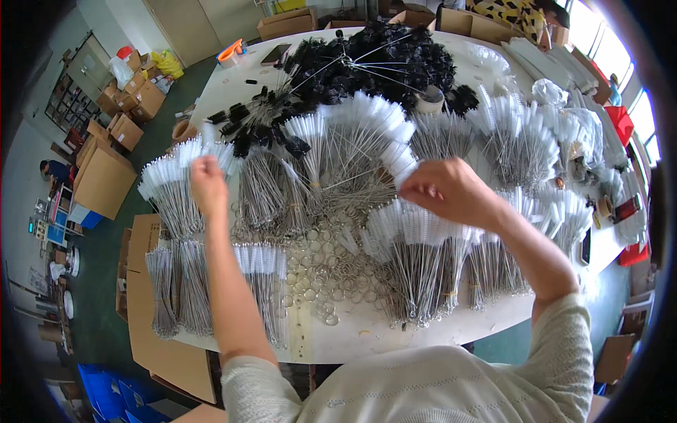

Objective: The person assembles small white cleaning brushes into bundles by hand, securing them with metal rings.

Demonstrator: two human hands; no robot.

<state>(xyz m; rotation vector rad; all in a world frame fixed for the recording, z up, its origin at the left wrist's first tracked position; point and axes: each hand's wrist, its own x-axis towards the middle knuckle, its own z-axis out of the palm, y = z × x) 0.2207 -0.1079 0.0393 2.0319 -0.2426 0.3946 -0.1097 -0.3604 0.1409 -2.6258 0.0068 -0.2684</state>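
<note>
My left hand (209, 185) is closed and slightly blurred over the left part of the table. A pale, smeared brush head (208, 135) rises just above its fingers and seems to be held in them. Beneath and beside it spreads a pile of white-bristled wire brushes (175, 187). On the right, my right hand (450, 189) has its fingers curled inward, and their grip is partly hidden. White brush heads (400, 162) touch or nearly touch its fingertips. Below it lies a thick bundle of white brushes (416, 247) with wire stems. Loose metal rings (321, 264) are scattered between my arms.
Black-bristled brushes (381, 67) are heaped at the back. A tape dispenser (230, 53) and a phone (276, 54) lie at the far left. More white brush bundles (518, 137) and clear plastic bags (582, 134) cover the right. Cardboard boxes (106, 169) stand leftward on the floor; a person (55, 173) is beyond.
</note>
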